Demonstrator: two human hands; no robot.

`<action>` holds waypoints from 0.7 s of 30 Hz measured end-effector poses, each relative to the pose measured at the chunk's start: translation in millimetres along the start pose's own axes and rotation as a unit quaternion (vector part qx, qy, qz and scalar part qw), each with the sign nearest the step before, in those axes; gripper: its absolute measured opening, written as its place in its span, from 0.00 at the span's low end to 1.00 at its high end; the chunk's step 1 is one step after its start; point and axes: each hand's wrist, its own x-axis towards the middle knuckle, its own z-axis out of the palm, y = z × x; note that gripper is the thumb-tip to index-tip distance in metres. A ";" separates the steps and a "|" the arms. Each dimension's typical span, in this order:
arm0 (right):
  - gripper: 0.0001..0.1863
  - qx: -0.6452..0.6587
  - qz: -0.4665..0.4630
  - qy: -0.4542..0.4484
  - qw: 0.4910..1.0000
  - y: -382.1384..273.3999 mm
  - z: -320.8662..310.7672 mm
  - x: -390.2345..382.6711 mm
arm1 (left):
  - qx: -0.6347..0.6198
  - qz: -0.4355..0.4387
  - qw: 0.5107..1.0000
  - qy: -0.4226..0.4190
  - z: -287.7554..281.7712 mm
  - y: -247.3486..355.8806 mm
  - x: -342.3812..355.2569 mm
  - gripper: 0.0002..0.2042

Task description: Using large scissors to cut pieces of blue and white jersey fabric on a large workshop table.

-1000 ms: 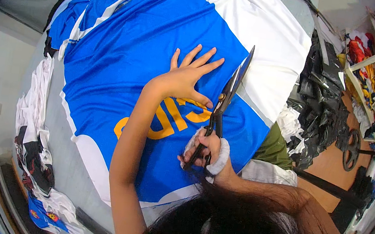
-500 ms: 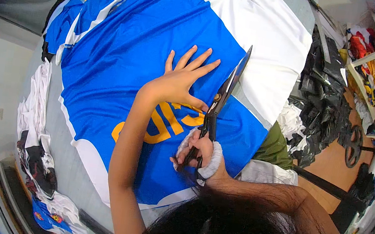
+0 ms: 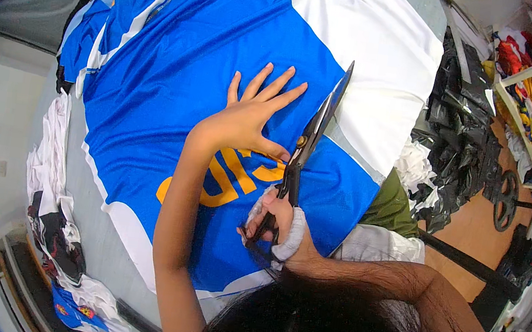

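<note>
A large blue and white fabric sheet (image 3: pixel 177 74) with yellow-orange lettering lies spread over the table. My left hand (image 3: pixel 248 120) presses flat on the blue part, fingers spread, its thumb close to the scissor blades. In my right hand (image 3: pixel 277 220) is a pair of large fabric scissors (image 3: pixel 314 132) with dark blades and cloth-wrapped handles. The blades look nearly closed and lie along the edge between the blue and the white cloth (image 3: pixel 368 52). Below the pivot, a gap in the fabric runs to the right, showing grey table. My forearm and hair hide part of the near edge.
The grey table (image 3: pixel 91 193) shows along the left, where white and dark garments (image 3: pixel 53 151) hang at its rim. Black plastic bags (image 3: pixel 463 125) and white scraps lie at the right. Beyond stands a shelf (image 3: pixel 523 75) of colourful cloth, near a black wheel (image 3: pixel 506 201).
The scissors and my right hand have shifted slightly left, the blades a little closer together. My left hand remains flat on the cloth. The whole view has moved slightly.
</note>
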 end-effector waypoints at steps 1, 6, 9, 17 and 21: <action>0.12 0.000 0.000 0.000 1.000 -0.2 -1.8 -1.5 | -0.004 0.001 1.000 0.002 0.2 0.3 -0.4 0.55; 0.11 -0.008 0.010 0.006 1.000 1.4 -3.9 -9.1 | -0.001 0.004 1.000 0.007 1.7 0.6 -0.4 0.56; 0.12 -0.036 -0.021 -0.005 0.999 6.2 -1.5 -8.2 | 0.001 -0.001 1.000 0.006 2.6 -2.2 -2.1 0.56; 0.12 -0.056 0.004 0.012 0.998 6.6 2.8 -1.6 | -0.007 0.002 1.000 0.001 -2.8 2.4 0.7 0.55; 0.12 -0.053 -0.019 0.017 0.998 11.3 3.4 1.7 | -0.008 -0.002 1.000 -0.003 0.1 0.7 -0.2 0.55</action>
